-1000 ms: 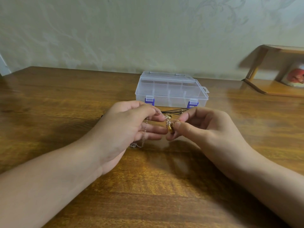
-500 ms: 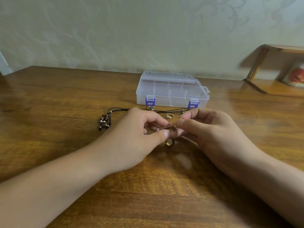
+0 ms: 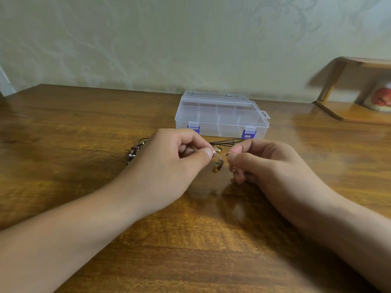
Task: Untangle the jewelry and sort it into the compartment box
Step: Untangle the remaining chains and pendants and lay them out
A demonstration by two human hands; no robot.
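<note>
Both forearms reach in from the near edge of the wooden table [image 3: 84,127] and meet at its middle, knuckles turned up and fingers curled under. The left hand [image 3: 169,163] pinches one end of a thin gold chain [image 3: 222,155] between thumb tip and forefinger; the right hand [image 3: 266,163] pinches the other end the same way, its lower fingers folded toward the palm. The two thumbs sit near each other, with a short span of chain drawn between them.

That span runs left to right, sagging slightly in the middle. From it hangs an amber-brown pendant [image 3: 218,166], its long axis close to vertical but tilted, the lower end leaning left. It hangs between the hands; whether it touches the wood below is hard to tell.

Just behind the hands a small gold ring [image 3: 218,148] lies on the table, and a black cord necklace [image 3: 228,141] stretches sideways behind the knuckles, its dark beaded end [image 3: 133,152] showing left of the left hand.

The clear compartment box [image 3: 220,115] stands beyond, lid down, long side facing the person, its two blue latches [image 3: 249,133] at the front.
</note>
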